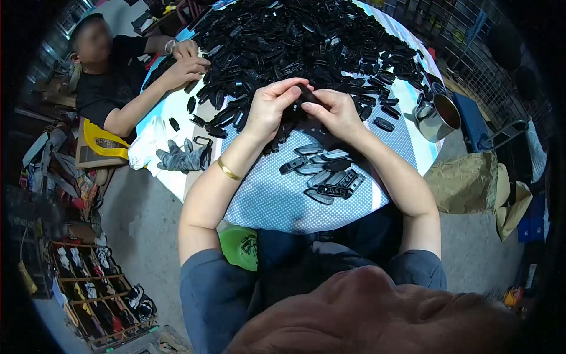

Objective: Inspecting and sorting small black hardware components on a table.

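Note:
Between both hands, over the near edge of a large heap of parts, is a small black plastic part (pixel 306 94). My left hand (pixel 274 106) pinches it from the left, thumb and forefinger closed. My right hand (pixel 336 113) grips its other end, and the fingers hide most of it. Beyond spreads the heap of similar black plastic parts (pixel 277 50). Nearer me, between my forearms, a smaller group of oblong black and grey parts (pixel 324 171) lies on the patterned tablecloth (pixel 265 200).
A co-worker (pixel 106 76) at the left has both hands at the heap's edge. A grey glove (pixel 183 158) lies left of my forearm. At the right stands a metal container (pixel 437 118). Below the table's near edge is a green bowl (pixel 239 246) with black parts inside.

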A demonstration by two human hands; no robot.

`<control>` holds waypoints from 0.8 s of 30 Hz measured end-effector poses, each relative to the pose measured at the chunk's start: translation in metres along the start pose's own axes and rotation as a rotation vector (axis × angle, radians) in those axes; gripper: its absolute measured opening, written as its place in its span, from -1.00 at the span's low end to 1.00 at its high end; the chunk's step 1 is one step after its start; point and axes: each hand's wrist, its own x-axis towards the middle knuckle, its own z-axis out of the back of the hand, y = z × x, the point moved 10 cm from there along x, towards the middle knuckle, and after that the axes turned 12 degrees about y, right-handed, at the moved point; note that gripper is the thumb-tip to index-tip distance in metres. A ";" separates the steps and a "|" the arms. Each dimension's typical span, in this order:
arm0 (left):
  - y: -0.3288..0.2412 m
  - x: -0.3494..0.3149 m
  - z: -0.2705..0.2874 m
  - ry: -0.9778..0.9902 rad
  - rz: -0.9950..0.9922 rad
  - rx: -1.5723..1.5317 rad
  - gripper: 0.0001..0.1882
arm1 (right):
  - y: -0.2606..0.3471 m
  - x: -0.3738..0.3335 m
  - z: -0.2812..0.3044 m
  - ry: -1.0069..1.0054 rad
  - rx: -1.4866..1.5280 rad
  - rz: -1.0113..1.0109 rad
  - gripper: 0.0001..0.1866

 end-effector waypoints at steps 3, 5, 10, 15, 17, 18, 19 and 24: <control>0.001 -0.001 -0.003 0.063 0.005 0.044 -0.73 | 0.006 -0.003 -0.002 0.019 -0.113 -0.021 -0.75; -0.001 -0.001 -0.003 -0.003 0.029 -0.008 -0.78 | 0.014 -0.001 0.002 0.041 -0.152 0.035 -0.74; 0.000 -0.004 -0.027 0.214 0.243 0.502 -0.71 | -0.009 0.017 0.021 0.292 -0.342 -0.013 -0.72; 0.020 -0.016 -0.072 0.477 0.188 0.903 -0.75 | -0.010 0.030 0.014 0.107 -0.714 0.173 -0.66; 0.009 -0.004 -0.054 0.251 0.195 1.115 -0.75 | -0.012 0.029 -0.004 0.122 -0.819 0.268 -0.69; -0.003 -0.001 -0.045 0.109 0.052 1.285 -0.73 | -0.021 0.031 -0.005 0.128 -0.868 0.227 -0.70; -0.013 -0.005 -0.033 -0.048 -0.087 1.448 -0.71 | -0.024 0.034 -0.011 0.142 -0.909 0.193 -0.71; 0.010 0.006 -0.010 -0.089 0.062 1.566 -0.74 | -0.017 0.032 0.002 0.067 -0.894 0.151 -0.64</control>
